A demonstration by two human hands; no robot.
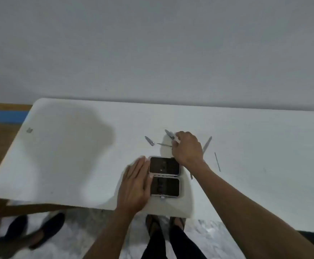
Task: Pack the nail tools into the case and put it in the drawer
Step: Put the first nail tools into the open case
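Observation:
A small case [164, 176] lies flat and unfolded near the table's front edge, its two dark-lined halves facing up. My left hand [136, 184] rests flat against the case's left side, fingers together. My right hand [187, 148] reaches beyond the case, its fingertips on a nail clipper [169, 134]; whether they have closed on it is unclear. A second clipper [149, 141] and a thin pointed tool [163, 144] lie to the left of that hand. A nail file [207, 143] pokes out behind the hand. A thin metal stick [217, 161] lies to the right.
The white table [68, 156] stands against a pale wall. A small grey mark [29, 130] is at the table's far left. Below the front edge are my feet [164, 224] and another person's dark shoes [34, 228] on the floor.

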